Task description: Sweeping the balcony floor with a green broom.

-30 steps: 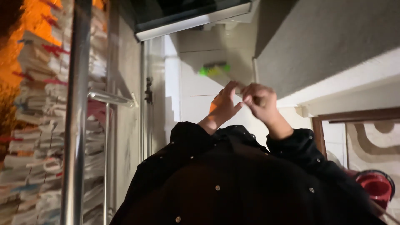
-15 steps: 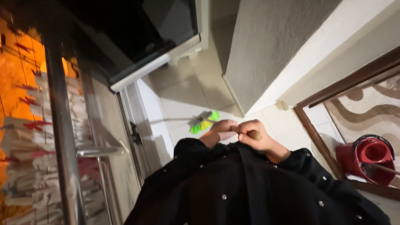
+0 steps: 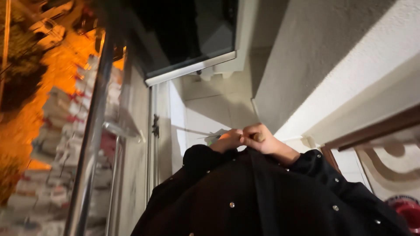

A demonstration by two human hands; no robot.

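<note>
Broom handle (image 3: 258, 137), a brown stick end, sits gripped in the right hand (image 3: 258, 140), whose fingers curl shut around it just above the black sleeves (image 3: 306, 164). The left hand (image 3: 228, 140) touches the right, fingers bent on the same stick. Beyond them the broom's head is barely visible over the pale tiled floor (image 3: 214, 109), beside a metal railing (image 3: 94, 131).

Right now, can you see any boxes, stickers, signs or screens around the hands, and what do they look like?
No packages, labels, signs or screens show here.
Right hand: closed around the end of a brown stick.
Left hand: curled beside it, also at the stick.
Broom: green bristles just visible beyond the hands, over the pale tiled floor.
Bucket: red, bottom right corner.
</note>
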